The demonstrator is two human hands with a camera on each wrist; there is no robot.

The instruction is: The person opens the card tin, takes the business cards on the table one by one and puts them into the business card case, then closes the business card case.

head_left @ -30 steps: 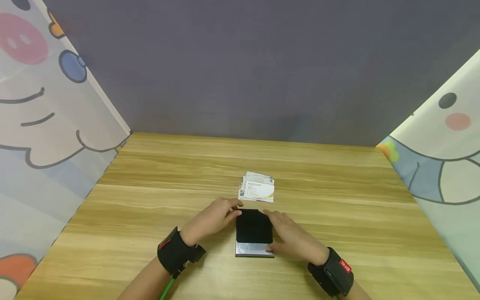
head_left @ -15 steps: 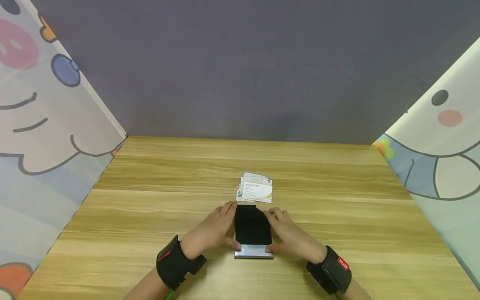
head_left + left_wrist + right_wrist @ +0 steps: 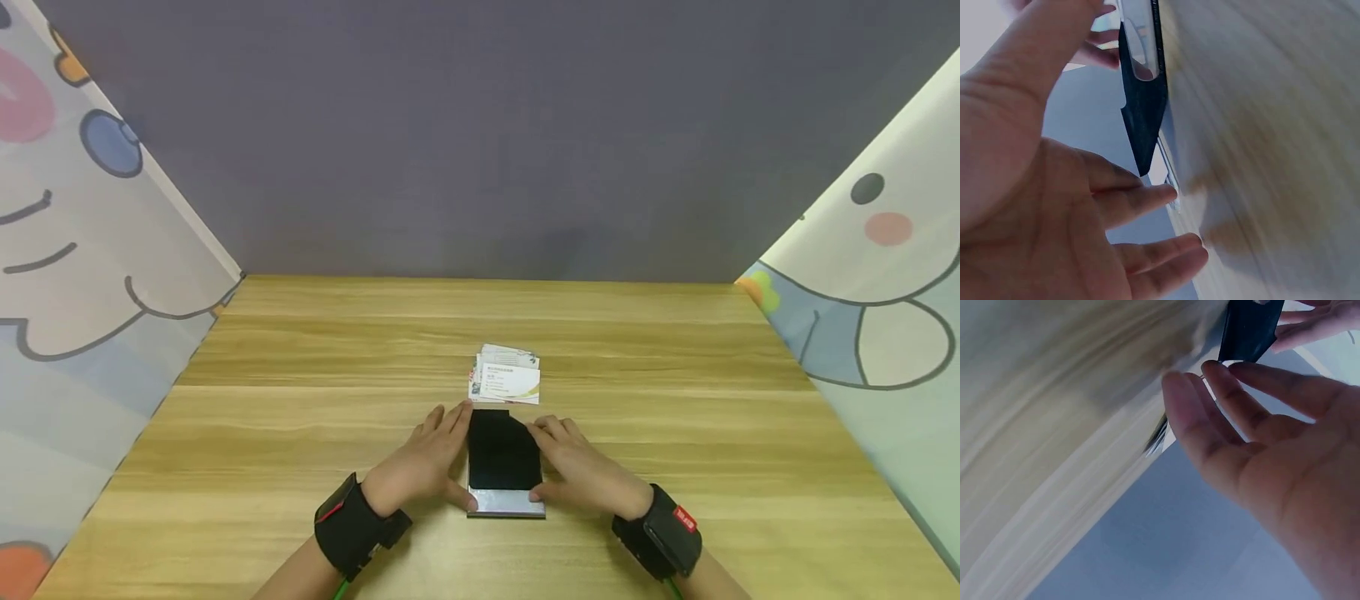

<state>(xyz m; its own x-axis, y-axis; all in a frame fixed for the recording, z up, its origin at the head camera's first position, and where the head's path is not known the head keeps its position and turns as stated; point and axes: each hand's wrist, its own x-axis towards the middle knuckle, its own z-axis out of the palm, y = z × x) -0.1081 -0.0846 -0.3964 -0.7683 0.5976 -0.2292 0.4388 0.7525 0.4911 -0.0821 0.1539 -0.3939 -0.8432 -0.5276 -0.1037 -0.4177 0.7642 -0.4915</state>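
Note:
On the table lies a flat card case (image 3: 504, 454) with a black cover and a silver strip (image 3: 504, 501) along its near end. My left hand (image 3: 422, 467) stretches along the case's left side, fingers extended past its far corner and thumb at the near left corner. On the opposite side, my right hand (image 3: 585, 471) has its index fingertip at the upper right edge and its thumb on the silver strip's right end. The left wrist view shows the case's black pointed edge (image 3: 1142, 125) low over the wood. In the right wrist view its black corner (image 3: 1250, 331) appears beyond my fingertips.
A loose stack of white business cards (image 3: 510, 382) lies just beyond the case. The wooden table (image 3: 300, 358) meets a dark grey panel (image 3: 480, 150) at the back, with cartoon-printed panels on both sides.
My left hand has come from the case's upper left corner to flank its whole left side, its thumb moving down to the near corner. The right hand has barely moved.

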